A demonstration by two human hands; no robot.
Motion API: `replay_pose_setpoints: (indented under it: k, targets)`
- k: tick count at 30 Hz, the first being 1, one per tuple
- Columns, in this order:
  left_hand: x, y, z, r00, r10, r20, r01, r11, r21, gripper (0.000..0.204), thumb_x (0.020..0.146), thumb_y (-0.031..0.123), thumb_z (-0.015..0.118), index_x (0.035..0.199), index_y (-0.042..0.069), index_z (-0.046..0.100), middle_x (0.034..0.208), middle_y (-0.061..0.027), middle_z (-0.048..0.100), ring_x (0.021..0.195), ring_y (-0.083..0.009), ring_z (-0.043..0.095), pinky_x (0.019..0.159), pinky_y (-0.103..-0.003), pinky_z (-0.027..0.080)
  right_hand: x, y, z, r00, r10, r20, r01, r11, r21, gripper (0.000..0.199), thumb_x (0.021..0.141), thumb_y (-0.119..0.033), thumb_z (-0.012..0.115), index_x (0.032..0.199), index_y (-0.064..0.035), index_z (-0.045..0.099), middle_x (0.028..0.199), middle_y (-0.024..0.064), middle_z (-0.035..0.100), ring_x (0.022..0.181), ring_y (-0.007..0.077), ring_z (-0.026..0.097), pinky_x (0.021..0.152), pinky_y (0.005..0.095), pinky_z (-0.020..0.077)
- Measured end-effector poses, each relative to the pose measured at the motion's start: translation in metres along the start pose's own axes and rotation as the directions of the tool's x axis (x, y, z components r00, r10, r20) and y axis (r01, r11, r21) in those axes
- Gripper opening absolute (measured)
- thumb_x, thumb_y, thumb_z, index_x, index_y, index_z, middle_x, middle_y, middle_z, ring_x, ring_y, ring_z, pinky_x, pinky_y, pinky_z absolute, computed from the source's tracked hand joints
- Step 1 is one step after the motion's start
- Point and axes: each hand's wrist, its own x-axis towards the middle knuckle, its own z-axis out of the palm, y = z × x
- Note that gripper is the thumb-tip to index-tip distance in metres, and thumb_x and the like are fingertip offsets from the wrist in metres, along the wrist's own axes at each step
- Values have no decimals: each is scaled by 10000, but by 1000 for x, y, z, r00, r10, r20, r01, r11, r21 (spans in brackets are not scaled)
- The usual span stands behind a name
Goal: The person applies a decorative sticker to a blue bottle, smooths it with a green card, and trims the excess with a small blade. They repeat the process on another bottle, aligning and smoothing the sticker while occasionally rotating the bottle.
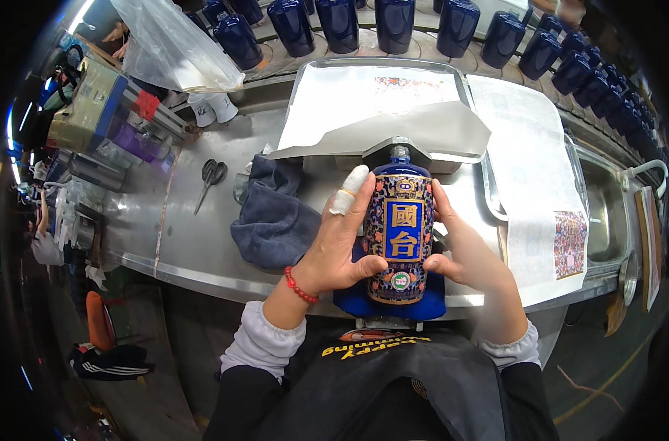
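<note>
Head view: my left hand and right hand clasp the dark blue ceramic bottle; I would press its decorated label evenly.

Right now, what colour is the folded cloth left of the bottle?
Dark grey-blue cloth, clearest in the head view.

The centre is bright and evenly lit from overhead, and the steel table shows soft glare toward nine o'clock, with only faint shadows under the hands. Fisheye bending curves the table edge and the row of dark blue bottles at twelve o'clock. Black vignette fills the corners; the rim from seven to ten o'clock is dim and slightly soft, with streaks of lamp light.
</note>
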Motion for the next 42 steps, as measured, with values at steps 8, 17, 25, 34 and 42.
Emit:
replay_pose_setpoints:
  k: [8, 17, 25, 34, 42]
  targets:
    - [2, 2, 2, 998, -67, -6, 66, 993, -102, 1129, 892, 755, 580, 1619, -18, 194, 1615, -297, 297, 1487, -474, 293, 1228, -501, 194, 1, -10, -7, 995, 92, 37, -89, 991, -97, 1164, 842, -556, 773, 1640, -24, 114, 1626, 292, 305, 1484, 404, 374, 1179, 451, 372]
    - [-10, -14, 0, 982, 188, -8, -188, 982, -7, 1113, 811, 727, 707, 1632, 107, 282, 1652, -290, 222, 1513, -476, 239, 1226, -512, 193, -11, -3, 2, 990, -141, 19, 142, 979, -145, 1046, 821, -489, 809, 1618, -61, 285, 1604, 211, 397, 1424, 348, 466, 1139, 424, 428]
    - [-1, -16, 1, 943, 332, -30, -329, 942, 64, 1196, 744, 693, 793, 1652, 161, 225, 1658, -283, 204, 1508, -486, 245, 1220, -522, 224, -14, 3, 4, 997, -80, 21, 83, 964, -254, 1305, 657, -683, 826, 1652, -117, 200, 1634, 180, 347, 1363, 319, 514, 1151, 533, 409]
    - [-1, -11, -4, 952, 267, 152, -229, 947, -225, 1250, 807, 496, 859, 1673, 192, 11, 1643, -234, 308, 1483, -373, 382, 1200, -447, 313, -17, 14, 2, 998, -50, 39, 58, 968, -244, 1340, 617, -708, 834, 1660, -182, 178, 1641, 152, 346, 1385, 318, 488, 1189, 526, 370]
    - [-3, -21, -3, 940, 338, 45, -336, 941, -45, 1196, 762, 618, 819, 1657, 160, 173, 1647, -264, 256, 1493, -440, 307, 1211, -493, 262, -16, 10, 0, 997, -45, 59, 60, 957, -283, 1344, 624, -688, 842, 1661, -170, 162, 1645, 160, 337, 1401, 319, 476, 1203, 531, 348]
